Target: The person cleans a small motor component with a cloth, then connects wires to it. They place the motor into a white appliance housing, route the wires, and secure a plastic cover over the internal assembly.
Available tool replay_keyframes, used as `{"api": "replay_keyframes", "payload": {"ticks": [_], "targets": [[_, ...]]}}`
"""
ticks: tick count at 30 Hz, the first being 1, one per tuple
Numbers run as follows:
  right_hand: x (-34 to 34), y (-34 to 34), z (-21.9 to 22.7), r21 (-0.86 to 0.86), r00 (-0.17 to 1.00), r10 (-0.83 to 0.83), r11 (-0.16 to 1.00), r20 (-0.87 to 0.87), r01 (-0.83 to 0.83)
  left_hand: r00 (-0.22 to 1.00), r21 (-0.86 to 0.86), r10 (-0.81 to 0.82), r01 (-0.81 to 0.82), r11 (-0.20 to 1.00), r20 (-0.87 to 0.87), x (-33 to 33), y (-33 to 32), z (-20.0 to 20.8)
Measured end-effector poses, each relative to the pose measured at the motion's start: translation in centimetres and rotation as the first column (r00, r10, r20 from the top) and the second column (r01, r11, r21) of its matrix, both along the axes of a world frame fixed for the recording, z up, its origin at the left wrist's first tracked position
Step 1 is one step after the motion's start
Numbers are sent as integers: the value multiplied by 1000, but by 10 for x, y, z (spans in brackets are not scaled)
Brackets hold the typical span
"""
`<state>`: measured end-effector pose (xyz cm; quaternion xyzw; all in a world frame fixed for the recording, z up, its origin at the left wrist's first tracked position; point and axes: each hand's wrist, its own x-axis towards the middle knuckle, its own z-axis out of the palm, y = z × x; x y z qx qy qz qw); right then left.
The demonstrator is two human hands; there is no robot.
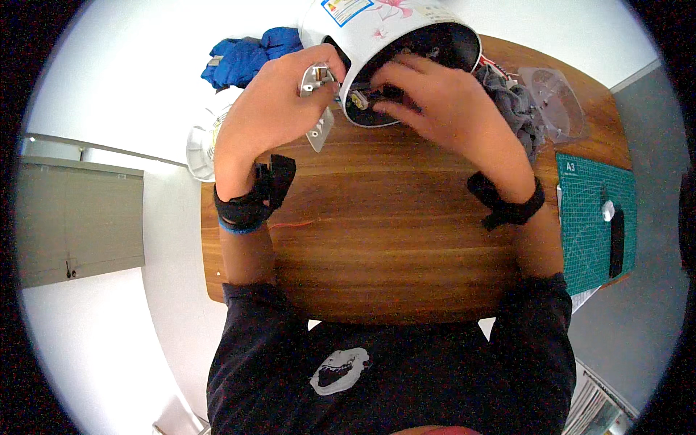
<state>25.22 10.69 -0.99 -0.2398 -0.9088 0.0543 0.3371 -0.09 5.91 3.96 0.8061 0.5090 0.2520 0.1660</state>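
A white rounded appliance housing with a pink flower print (406,23) lies tipped at the far side of the table, its dark hollow opening facing me. My left hand (279,94) is closed on a pale metal bracket (317,134) at the left edge of that opening. My right hand (435,94) reaches into the opening with bent fingers. A small light-coloured part with a yellowish middle (359,100) sits between the two hands, close to the right fingertips. Whether the right fingers grip a wire or part inside cannot be made out.
Blue cloth (243,59) and a white plastic piece (199,154) lie at the left. Grey cloth (511,105), a clear plastic cover (554,105) and a green cutting mat (591,239) are on the right. A thin red wire (293,224) rests on the wooden table (391,254).
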Motion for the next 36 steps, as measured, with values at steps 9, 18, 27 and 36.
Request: {"api": "replay_keyframes", "payload": {"ticks": [9, 18, 27, 36], "targets": [[-11, -2, -18, 148, 996, -86, 986, 39, 79, 999, -34, -34, 35, 999, 33, -2, 0, 1], [-14, -3, -19, 41, 999, -47, 998, -20, 48, 996, 14, -43, 42, 999, 78, -10, -1, 0], [-16, 0, -27, 18, 997, 56, 998, -56, -55, 984, -148, 12, 15, 989, 179, -16, -3, -3], [-20, 8, -25, 82, 997, 51, 995, 53, -56, 972, -66, -56, 72, 995, 227, -21, 2, -12]]}}
